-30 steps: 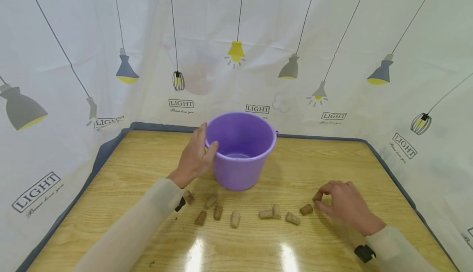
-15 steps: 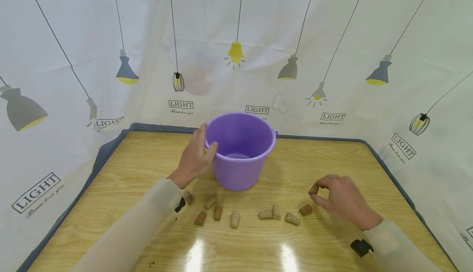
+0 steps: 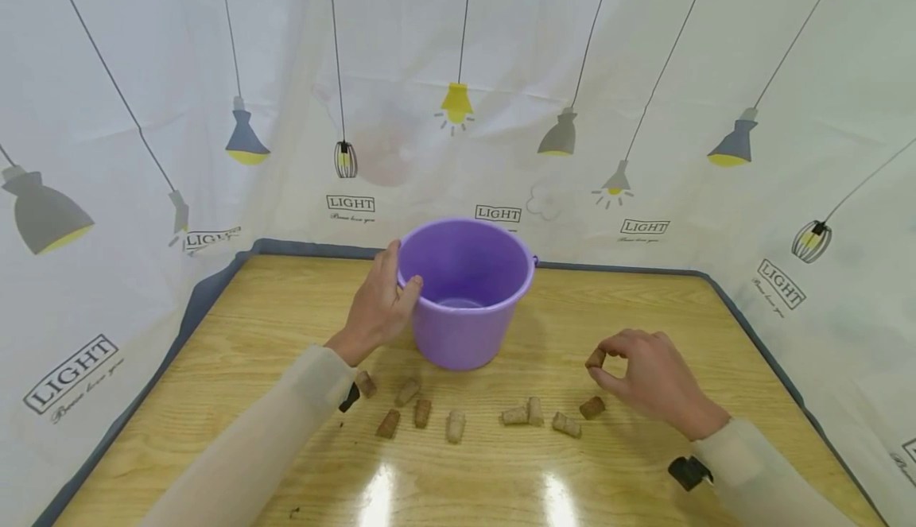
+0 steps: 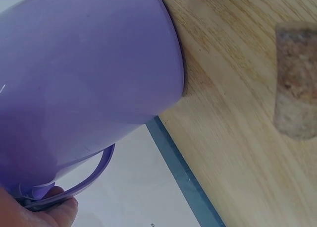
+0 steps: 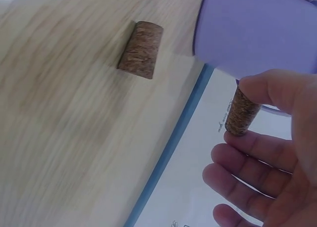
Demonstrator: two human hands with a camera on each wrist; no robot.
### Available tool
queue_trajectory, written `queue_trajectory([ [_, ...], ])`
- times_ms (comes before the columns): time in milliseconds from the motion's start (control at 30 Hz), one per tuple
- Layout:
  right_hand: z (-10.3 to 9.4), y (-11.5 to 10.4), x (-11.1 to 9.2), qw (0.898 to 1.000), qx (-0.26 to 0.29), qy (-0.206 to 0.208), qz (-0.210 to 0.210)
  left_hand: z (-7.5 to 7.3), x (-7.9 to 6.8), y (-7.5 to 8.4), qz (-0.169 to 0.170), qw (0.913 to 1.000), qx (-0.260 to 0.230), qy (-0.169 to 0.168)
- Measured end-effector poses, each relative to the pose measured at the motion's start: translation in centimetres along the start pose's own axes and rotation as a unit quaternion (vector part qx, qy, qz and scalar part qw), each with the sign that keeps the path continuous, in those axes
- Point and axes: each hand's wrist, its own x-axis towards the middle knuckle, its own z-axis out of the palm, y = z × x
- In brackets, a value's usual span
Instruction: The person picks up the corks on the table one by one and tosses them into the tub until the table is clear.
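Observation:
A purple bucket (image 3: pixel 465 336) stands upright toward the back of the wooden table. My left hand (image 3: pixel 379 296) grips its rim on the left side, thumb over the near edge. In the left wrist view, fingers (image 4: pixel 62 214) show beside the bucket's handle (image 4: pixel 94 175). Right of the bucket, my right hand (image 3: pixel 654 376) is raised over the table. Between thumb and index finger it pinches a brown cork (image 5: pixel 242 113), held lengthwise. Another brown cork (image 3: pixel 592 408) lies on the table just below that hand.
Several corks lie in front of the bucket, among them a pale cork (image 3: pixel 455 426) near the middle and a speckled cork (image 3: pixel 567 424) to the right. A white cloth (image 3: pixel 401 98) printed with lamps surrounds the table (image 3: pixel 286 416) at the back and sides.
My right hand has lifted the brown cork and moved a little left and away from me, toward the bucket. My left hand and the bucket have stayed in place.

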Motion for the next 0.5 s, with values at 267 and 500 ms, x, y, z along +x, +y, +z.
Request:
queue_trajectory([
  [267,-0.4,-0.8,0.9,1.000,0.002,0.008,-0.009,0.1,0.0,0.0,0.001,1.0000,-0.001,0.004],
  [500,-0.6,-1.2,1.9,1.000,0.003,0.024,-0.018,0.1,0.0,0.0,0.003,1.0000,-0.001,0.005],
])
